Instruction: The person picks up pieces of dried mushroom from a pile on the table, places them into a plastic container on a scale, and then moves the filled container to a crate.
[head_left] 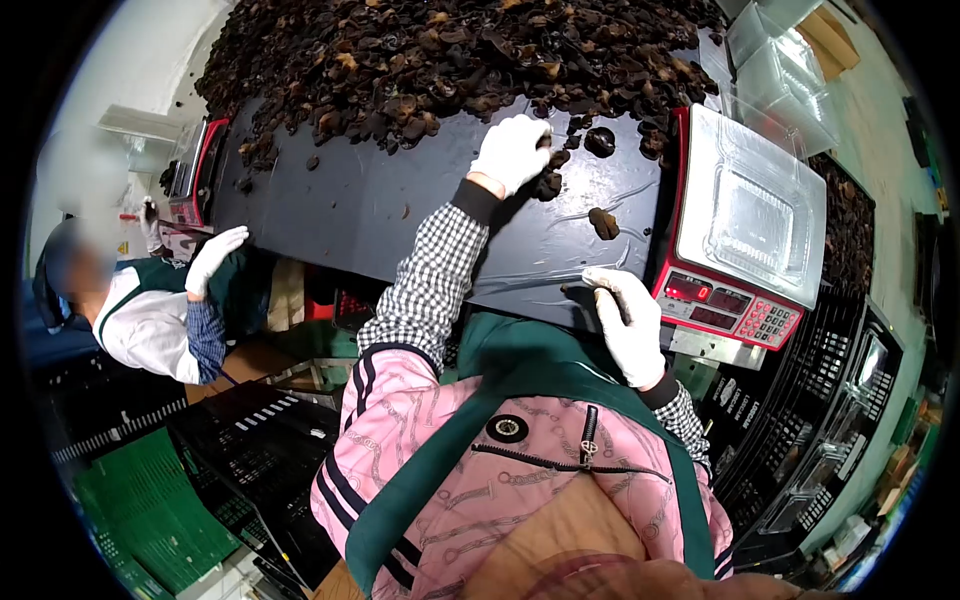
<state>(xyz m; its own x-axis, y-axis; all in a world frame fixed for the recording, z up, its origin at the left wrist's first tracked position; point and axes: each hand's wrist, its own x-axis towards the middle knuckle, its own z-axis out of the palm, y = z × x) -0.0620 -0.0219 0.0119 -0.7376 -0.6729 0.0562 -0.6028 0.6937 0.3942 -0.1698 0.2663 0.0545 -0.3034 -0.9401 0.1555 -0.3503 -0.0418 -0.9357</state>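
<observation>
A large pile of dark brown, curled pieces (440, 60) covers the far part of the dark table (370, 205). My left hand (512, 153), in a white glove, reaches to the pile's near edge, its fingers curled at some dark pieces; what they hold is mostly hidden. Near the table's front edge is my right hand (628, 325), also gloved, thumb and fingers apart and nothing visible between them. A loose brown piece (604, 223) lies between my hands. Right of my right hand stands a red scale (735, 310) with a clear plastic tray (752, 215) on its plate.
At the left, a co-worker (150, 320) in white gloves sits by a second red scale (199, 172). Clear containers (785, 80) are stacked at the back right. Black crates (800, 420) stand low on the right, more crates (260, 470) at the lower left.
</observation>
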